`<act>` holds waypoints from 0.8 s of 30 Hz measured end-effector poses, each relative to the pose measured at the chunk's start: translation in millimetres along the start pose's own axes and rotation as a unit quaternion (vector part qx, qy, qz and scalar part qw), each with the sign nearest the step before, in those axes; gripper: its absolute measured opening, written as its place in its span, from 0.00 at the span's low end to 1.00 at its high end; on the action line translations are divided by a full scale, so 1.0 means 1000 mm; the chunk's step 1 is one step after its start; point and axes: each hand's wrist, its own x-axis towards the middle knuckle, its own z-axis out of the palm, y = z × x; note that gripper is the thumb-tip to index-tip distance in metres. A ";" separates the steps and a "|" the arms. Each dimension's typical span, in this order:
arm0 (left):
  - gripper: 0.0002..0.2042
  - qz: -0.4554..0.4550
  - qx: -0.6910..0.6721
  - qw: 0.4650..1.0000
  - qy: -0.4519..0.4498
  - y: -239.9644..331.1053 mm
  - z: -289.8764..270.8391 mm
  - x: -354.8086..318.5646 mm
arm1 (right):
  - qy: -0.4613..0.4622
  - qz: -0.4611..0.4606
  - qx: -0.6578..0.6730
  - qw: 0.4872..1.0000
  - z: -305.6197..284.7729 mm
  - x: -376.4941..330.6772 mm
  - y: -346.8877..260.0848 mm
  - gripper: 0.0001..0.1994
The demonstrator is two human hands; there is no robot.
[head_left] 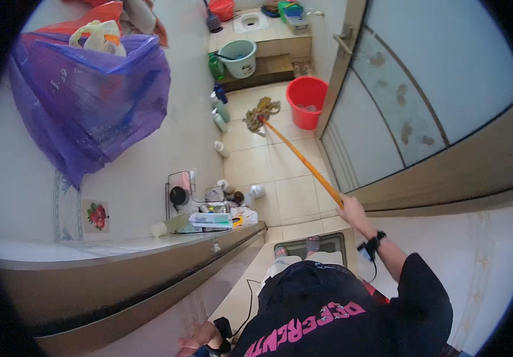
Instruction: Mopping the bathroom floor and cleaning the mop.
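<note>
My right hand (353, 214) is closed round the upper end of an orange mop handle (301, 157). The handle slants away to the far left, down to a brownish string mop head (261, 113) lying on the tiled floor (295, 193). To the right of the mop head stands a red bucket (306, 101), apart from it, with something pale inside. Down at the lower left, my left hand (197, 339) hangs beside my body with its fingers stretched out and nothing in them.
A frosted glass door (387, 101) stands open on the right. Bottles (219, 119) line the left wall, and a loaded wire rack (179, 196) sits nearer. A purple bag (96, 107) hangs above. A pale green bucket (238, 58) stands by the raised squat toilet (250, 22). My feet are on a mat (330, 243).
</note>
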 end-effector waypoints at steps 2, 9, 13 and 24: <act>0.16 0.007 0.003 1.000 -0.001 0.003 -0.001 0.001 | 0.009 -0.016 -0.018 1.000 0.014 0.065 -0.038 0.13; 0.16 0.010 0.023 1.000 0.007 0.015 -0.001 -0.009 | 0.048 -0.063 -0.057 0.995 0.041 0.259 -0.202 0.09; 0.16 0.014 0.028 0.999 0.006 0.021 0.000 -0.011 | 0.033 -0.025 0.031 0.999 0.044 0.290 -0.250 0.11; 0.16 -0.003 0.033 0.999 -0.003 0.020 -0.002 0.000 | -0.056 0.051 0.039 0.996 0.162 0.044 0.024 0.24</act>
